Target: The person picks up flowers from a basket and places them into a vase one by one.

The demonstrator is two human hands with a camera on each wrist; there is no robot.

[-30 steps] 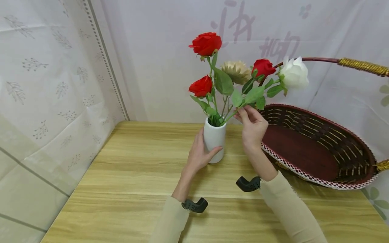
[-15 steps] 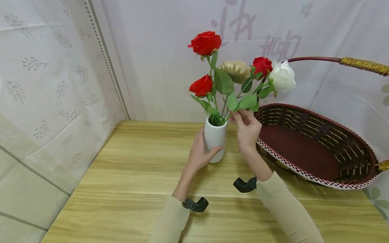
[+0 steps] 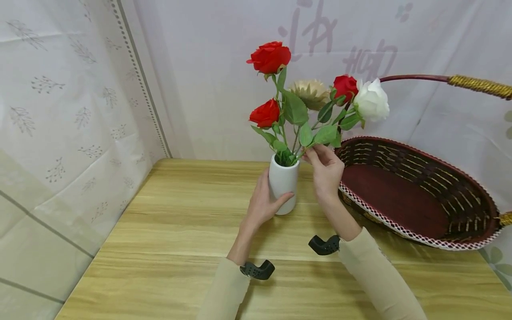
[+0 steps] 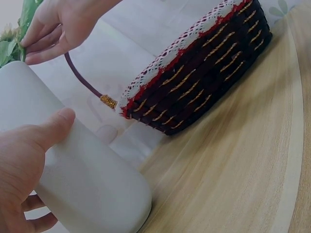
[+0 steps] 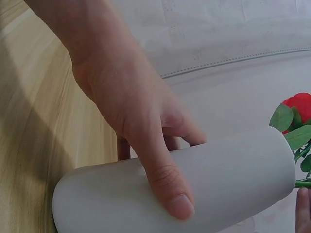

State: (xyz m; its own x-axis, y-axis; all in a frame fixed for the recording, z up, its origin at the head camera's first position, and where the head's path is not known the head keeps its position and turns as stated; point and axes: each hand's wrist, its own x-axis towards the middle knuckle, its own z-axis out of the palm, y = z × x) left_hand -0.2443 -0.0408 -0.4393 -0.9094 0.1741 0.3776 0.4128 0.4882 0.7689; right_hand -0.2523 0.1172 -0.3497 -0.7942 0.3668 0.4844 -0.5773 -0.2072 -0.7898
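A white vase (image 3: 285,184) stands upright on the wooden table, gripped round its left side by my left hand (image 3: 262,200). In the left wrist view, the thumb lies across the vase's wall. My right hand (image 3: 329,173) is just right of the vase's mouth and pinches the green stem of a white rose (image 3: 372,101). That stem slants into the vase; its lower end is hidden inside. Also in the vase are an upper red rose (image 3: 270,58), a lower red rose (image 3: 265,113), a red rose at right (image 3: 345,86) and a beige flower (image 3: 310,94).
A dark woven basket (image 3: 394,198) with white lace trim stands close to the right hand. Its tall handle (image 3: 478,86) arches behind the white rose. A pale printed cloth (image 3: 208,89) hangs behind the table (image 3: 168,231).
My right hand has moved left and slightly down toward the vase's mouth, and the white rose's head has shifted left with it. During the last half second both hands stay nearly still.
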